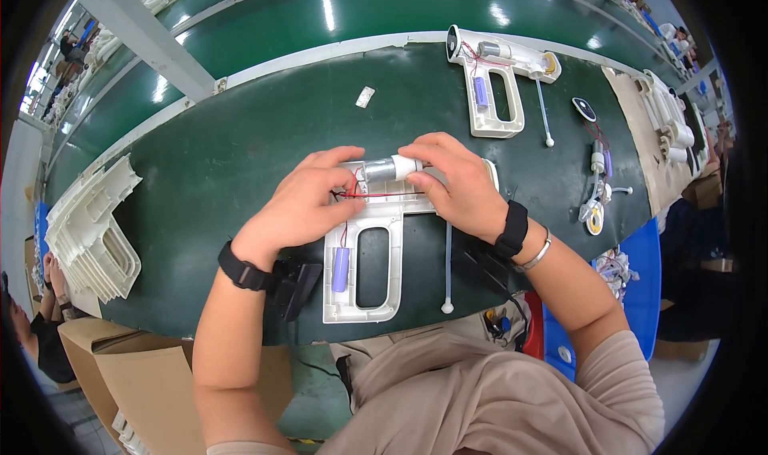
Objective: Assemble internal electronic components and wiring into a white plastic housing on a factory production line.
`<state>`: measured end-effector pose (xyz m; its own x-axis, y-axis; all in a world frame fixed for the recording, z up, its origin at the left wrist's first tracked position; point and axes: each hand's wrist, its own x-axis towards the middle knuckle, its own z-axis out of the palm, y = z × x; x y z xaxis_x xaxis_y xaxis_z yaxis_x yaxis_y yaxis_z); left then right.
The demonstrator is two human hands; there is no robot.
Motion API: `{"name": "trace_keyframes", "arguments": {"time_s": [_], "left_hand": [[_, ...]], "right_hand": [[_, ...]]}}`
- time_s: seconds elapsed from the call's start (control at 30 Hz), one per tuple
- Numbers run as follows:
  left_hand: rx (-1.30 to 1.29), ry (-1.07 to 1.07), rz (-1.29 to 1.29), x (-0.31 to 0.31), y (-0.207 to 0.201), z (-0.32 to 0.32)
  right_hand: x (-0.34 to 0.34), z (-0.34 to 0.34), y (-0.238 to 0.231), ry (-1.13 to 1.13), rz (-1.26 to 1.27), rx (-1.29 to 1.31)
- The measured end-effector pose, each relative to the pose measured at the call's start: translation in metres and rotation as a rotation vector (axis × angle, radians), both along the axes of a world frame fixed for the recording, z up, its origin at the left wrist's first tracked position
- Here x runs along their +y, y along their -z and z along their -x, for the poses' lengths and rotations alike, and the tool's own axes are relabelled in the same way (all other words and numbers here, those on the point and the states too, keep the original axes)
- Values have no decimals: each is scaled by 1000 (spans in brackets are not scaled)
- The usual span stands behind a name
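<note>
In front of me lies an open white plastic housing half (pixel 394 267) with a loop handle, its barrel running across under my hands. A silver motor with a white end piece (pixel 380 170) sits at the barrel, tilted slightly. My left hand (pixel 308 203) curls round the barrel's left end, fingertips by the motor and thin red and black wires. With bent fingers and thumb, my right hand (pixel 462 189) grips the motor's white end. A purple battery cell (pixel 341 269) rests in the handle's left side. From the barrel's right part a translucent tube (pixel 448 267) hangs toward me, ending in a white knob.
A second filled housing half (pixel 498 127) lies at the back right. Beside it is a loose wired assembly (pixel 598 163). Stacked white shells (pixel 96 231) stand at left, more shells (pixel 676 127) at right. A small white piece (pixel 365 96) lies behind my hands. A blue bin (pixel 644 295) and cardboard box (pixel 148 375) flank me.
</note>
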<state>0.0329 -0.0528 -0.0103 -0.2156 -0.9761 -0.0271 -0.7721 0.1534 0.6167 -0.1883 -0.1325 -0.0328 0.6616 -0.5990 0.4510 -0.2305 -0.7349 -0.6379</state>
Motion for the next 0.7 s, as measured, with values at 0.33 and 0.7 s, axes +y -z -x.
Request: {"name": "trace_keyframes", "arguments": {"time_s": [0.33, 0.7], "left_hand": [[-235, 8, 217, 12, -4, -2], [-412, -62, 342, 56, -18, 44]], "right_hand": [[5, 1, 1, -139, 259, 246], [25, 24, 5, -48, 390, 294]]}}
